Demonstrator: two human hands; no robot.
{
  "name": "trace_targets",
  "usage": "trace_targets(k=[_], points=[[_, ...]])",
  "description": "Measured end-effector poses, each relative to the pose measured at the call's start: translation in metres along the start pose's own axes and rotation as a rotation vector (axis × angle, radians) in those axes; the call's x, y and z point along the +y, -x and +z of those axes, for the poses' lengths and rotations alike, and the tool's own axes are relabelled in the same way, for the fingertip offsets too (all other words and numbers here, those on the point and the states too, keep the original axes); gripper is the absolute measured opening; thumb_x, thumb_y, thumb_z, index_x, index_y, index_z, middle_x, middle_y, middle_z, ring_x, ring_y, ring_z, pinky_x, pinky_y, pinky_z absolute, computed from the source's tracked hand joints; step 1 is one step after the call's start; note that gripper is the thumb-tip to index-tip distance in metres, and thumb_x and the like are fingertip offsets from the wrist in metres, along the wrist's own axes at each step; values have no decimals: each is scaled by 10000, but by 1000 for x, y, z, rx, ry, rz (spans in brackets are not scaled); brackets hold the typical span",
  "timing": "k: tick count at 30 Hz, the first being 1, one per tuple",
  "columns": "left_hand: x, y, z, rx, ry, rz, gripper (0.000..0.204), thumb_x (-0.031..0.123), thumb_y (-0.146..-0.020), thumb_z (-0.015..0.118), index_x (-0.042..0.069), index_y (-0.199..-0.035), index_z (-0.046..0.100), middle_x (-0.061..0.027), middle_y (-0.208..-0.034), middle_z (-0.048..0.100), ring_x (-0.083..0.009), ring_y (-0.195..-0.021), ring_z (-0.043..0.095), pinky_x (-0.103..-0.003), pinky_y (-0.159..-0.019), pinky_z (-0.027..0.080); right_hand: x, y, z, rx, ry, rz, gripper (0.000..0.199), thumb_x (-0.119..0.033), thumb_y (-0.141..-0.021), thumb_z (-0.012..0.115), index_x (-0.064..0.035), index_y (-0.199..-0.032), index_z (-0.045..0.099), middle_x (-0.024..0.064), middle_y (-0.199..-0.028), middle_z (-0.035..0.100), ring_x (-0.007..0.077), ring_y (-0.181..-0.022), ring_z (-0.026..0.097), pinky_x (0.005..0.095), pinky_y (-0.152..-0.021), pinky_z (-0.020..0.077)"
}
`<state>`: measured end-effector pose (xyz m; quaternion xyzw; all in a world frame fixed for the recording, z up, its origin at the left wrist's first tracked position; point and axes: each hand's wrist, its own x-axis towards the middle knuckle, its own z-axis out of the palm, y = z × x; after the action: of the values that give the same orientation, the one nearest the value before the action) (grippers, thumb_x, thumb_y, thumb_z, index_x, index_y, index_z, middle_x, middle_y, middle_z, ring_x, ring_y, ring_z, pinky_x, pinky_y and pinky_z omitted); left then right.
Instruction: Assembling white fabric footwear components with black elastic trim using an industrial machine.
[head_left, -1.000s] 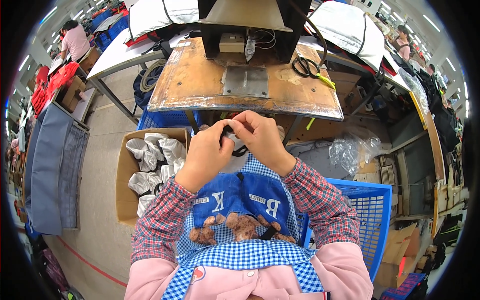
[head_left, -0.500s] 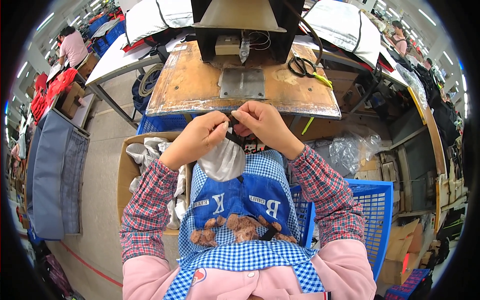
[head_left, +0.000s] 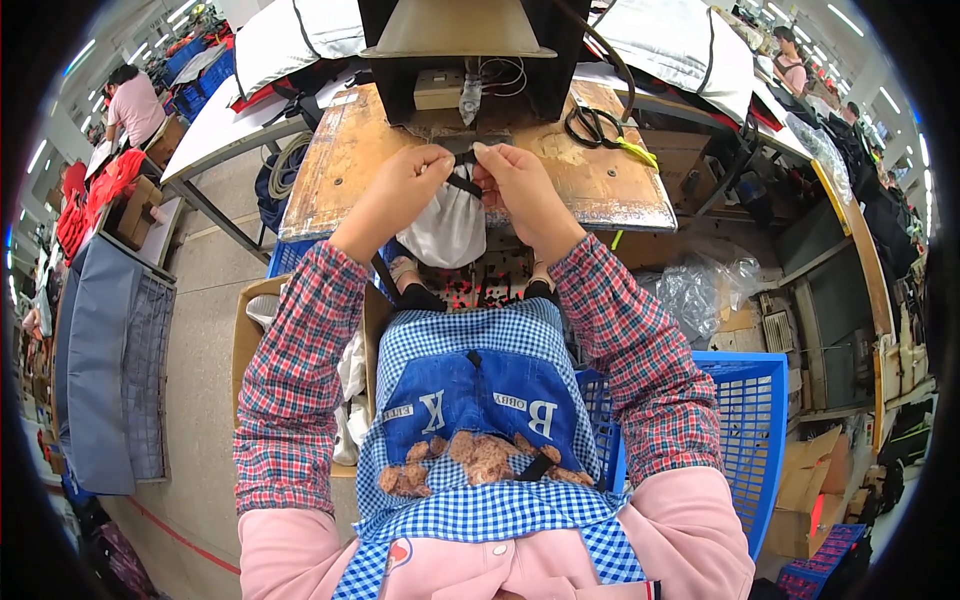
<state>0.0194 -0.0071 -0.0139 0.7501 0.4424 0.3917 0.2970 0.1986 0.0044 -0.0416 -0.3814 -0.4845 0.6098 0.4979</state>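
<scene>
Black strap (head_left: 463, 184) of white cloth pouch (head_left: 443, 235) pinched by left hand (head_left: 402, 190) and right hand (head_left: 526, 188), fingertips of each drawn together, hands held close. Pouch hung beneath hands, at near edge of wooden table (head_left: 335, 165). Black-looped tool (head_left: 592, 126) laid on table, right. Carton (head_left: 375, 325) of white cloth pieces placed left; blue basket (head_left: 775, 410) near right.

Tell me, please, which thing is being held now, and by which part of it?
A white fabric pouch, held by the black strap at its top; the left hand and right hand pinch there.
</scene>
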Motion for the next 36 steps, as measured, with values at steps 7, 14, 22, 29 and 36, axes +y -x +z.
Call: trace_targets(k=[7,14,22,29,36], points=[[-1,-21,-4,-23,156,-204,389,240,-960,562,-76,-1186,593,-59,-1061,643,-115,-966,561,-238,-860,439,-8,-19,2,73,-92,14,256,-286,-947,580,-73,-808,601,-18,-735,569,87,-647,509,242,-572,415],[-1,-26,-3,-2,248,-244,401,234,-953,577,-72,-1211,579,-69,-1094,632,-121,-979,563,-233,-860,441,-11,-25,2,76,-144,24,223,-270,-941,590,-101,-794,591,-42,-728,565,65,-624,493,225,-565,405],[-4,-29,0,32,273,-235,400,225,-954,583,-76,-1218,575,-67,-1100,633,-113,-990,563,-222,-859,442,-10,-28,2,68,-200,23,197,-250,-936,601,-124,-785,591,-58,-719,564,50,-620,489,213,-555,402],[-7,-31,3,33,316,-194,380,208,-958,571,-75,-1211,581,-69,-1095,638,-109,-977,565,-223,-853,443,-12,-28,3,112,-212,39,190,-239,-942,592,-128,-788,596,-55,-725,575,51,-616,490,209,-550,403],[-6,-30,6,60,356,-214,369,196,-965,558,-82,-1207,580,-70,-1089,639,-106,-964,569,-217,-839,449,-12,-28,4,134,-241,47,176,-238,-949,586,-126,-814,594,-50,-738,583,54,-622,492,206,-547,400]])
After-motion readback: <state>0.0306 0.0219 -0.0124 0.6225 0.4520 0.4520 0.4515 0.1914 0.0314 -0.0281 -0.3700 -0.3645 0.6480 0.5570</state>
